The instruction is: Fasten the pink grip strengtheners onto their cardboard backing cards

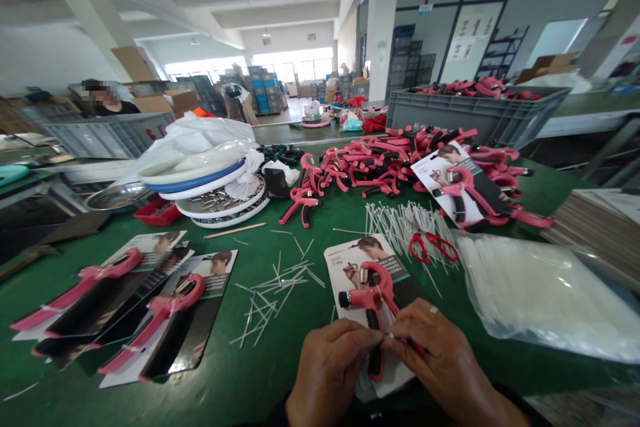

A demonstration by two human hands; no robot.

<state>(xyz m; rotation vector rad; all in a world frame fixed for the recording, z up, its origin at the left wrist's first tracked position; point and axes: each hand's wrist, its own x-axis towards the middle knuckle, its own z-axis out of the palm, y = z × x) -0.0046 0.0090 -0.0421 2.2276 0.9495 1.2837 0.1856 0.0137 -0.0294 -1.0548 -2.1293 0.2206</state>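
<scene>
Viewing remotely through the head camera, I list the following. Item: one pink hand grip [373, 297], lying on a printed card [404, 285] at the near edge of the green table [210, 320], between both hands. Left hand [330, 363]: thumb and forefinger closed together at the grip's handle; what they pinch is hidden from me. Right hand [440, 347]: fingertips pinching a small white tie [389, 335] by the handle. Stock to hand: loose ties [278, 277] scattered left of the card; red-handled scissors [441, 239] on a bundle of ties beyond it. Reference: carded grips [165, 307] at far left, banded in white. Step in hand, as I judge it: fastening handle to card. The next move calls for steady fingertips and an even pull until the tie sits snug.
</scene>
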